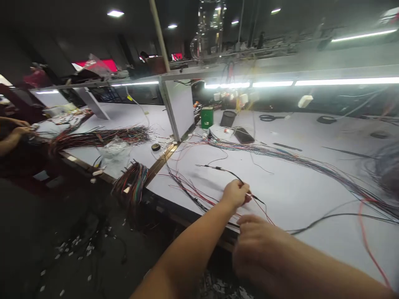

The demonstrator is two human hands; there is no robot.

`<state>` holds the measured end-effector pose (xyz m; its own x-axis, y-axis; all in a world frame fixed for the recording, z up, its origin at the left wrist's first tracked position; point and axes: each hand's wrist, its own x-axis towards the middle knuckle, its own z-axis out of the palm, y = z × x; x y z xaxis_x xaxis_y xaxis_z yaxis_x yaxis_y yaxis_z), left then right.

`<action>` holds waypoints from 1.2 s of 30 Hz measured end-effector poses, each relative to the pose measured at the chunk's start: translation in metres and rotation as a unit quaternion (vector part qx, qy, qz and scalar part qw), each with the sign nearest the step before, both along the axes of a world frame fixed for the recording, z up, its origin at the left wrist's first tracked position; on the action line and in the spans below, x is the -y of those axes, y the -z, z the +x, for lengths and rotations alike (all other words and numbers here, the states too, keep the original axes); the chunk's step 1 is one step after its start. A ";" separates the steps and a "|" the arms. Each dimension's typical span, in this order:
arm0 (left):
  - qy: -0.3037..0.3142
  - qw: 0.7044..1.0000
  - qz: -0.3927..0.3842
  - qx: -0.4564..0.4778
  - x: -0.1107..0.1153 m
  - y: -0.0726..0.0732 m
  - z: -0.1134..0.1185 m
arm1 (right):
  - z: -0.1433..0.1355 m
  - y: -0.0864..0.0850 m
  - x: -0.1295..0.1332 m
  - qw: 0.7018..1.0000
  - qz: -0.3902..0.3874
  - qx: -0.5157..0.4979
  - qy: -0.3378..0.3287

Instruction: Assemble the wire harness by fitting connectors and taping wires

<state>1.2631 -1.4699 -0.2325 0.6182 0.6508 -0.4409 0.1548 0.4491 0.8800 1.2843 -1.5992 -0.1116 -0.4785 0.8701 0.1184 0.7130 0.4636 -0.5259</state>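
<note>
Left hand (pixel 236 194) grips black cable (pixel 232 173) over white bench (pixel 299 189) in dim room (pixel 77 41), right hand (pixel 257 243) blurred, hold unclear

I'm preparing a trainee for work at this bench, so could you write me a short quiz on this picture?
1. True or false: the left hand holds a black cable.
2. What colour is the small box beside the divider panel? (a) red (b) green (c) yellow
3. Fill in: toward the back of the white worktop, right of that box, lie black-handled ____.

Key: 1. True; 2. b; 3. scissors.
</note>
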 end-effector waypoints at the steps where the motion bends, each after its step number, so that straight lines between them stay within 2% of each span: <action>1: 0.010 1.000 -0.005 0.001 -0.001 -0.001 0.000 | 0.014 0.006 -0.001 0.999 0.024 0.008 0.033; 2: 0.020 1.000 -0.011 0.002 -0.003 -0.003 -0.001 | 0.034 0.017 -0.003 0.991 0.065 0.036 0.107; 4: 0.044 0.999 -0.023 0.006 -0.007 -0.006 -0.006 | 0.082 0.047 -0.006 0.954 0.089 0.153 0.240; 6: 0.071 0.997 -0.036 0.015 -0.009 -0.010 -0.011 | 0.123 0.077 -0.003 0.926 0.082 0.235 0.284; 8: 0.092 0.994 -0.051 0.035 -0.010 -0.011 -0.016 | 0.142 0.097 0.004 0.886 0.089 0.279 0.358; 10: 0.105 0.990 -0.063 0.069 -0.010 -0.010 -0.018 | 0.134 0.107 0.011 0.860 0.095 0.261 0.427; 11: 0.107 0.988 -0.062 0.087 -0.010 -0.008 -0.018 | 0.123 0.109 0.015 0.863 0.090 0.229 0.441; 13: 0.109 0.989 -0.032 0.096 -0.011 -0.005 -0.017 | 0.096 0.115 0.021 0.896 0.057 0.154 0.413; 15: 0.134 0.988 0.065 0.038 -0.014 -0.005 -0.017 | 0.077 0.123 0.028 0.919 0.020 0.118 0.375; 16: 0.165 0.976 0.144 -0.008 -0.017 -0.006 -0.018 | 0.073 0.127 0.032 0.925 0.010 0.117 0.362; 17: 0.212 0.948 0.233 -0.052 -0.021 -0.008 -0.021 | 0.075 0.131 0.035 0.930 0.008 0.122 0.345; 18: 0.268 0.904 0.321 -0.086 -0.027 -0.011 -0.025 | 0.081 0.134 0.038 0.937 0.012 0.133 0.323; 20: 0.374 0.795 0.463 -0.117 -0.043 -0.018 -0.037 | 0.101 0.138 0.043 0.951 0.026 0.157 0.266; 21: 0.408 0.747 0.510 -0.124 -0.052 -0.021 -0.045 | 0.113 0.139 0.045 0.955 0.031 0.167 0.244; 23: 0.417 0.685 0.575 -0.161 -0.072 -0.026 -0.064 | 0.133 0.139 0.049 0.957 0.045 0.177 0.225; 26: 0.327 0.631 0.657 -0.252 -0.096 -0.029 -0.091 | 0.152 0.139 0.059 0.951 0.078 0.162 0.252; 28: 0.284 0.596 0.703 -0.264 -0.099 -0.032 -0.101 | 0.156 0.140 0.069 0.945 0.084 0.147 0.281; 30: 0.305 0.566 0.735 -0.215 -0.089 -0.035 -0.099 | 0.155 0.141 0.080 0.939 0.075 0.133 0.308; 32: 0.364 0.543 0.744 -0.141 -0.069 -0.037 -0.085 | 0.150 0.141 0.087 0.939 0.065 0.118 0.317; 34: 0.407 0.532 0.737 -0.089 -0.049 -0.037 -0.064 | 0.143 0.139 0.090 0.943 0.055 0.104 0.310; 36: 0.425 0.536 0.726 -0.070 -0.034 -0.031 -0.043 | 0.137 0.137 0.090 0.947 0.042 0.103 0.301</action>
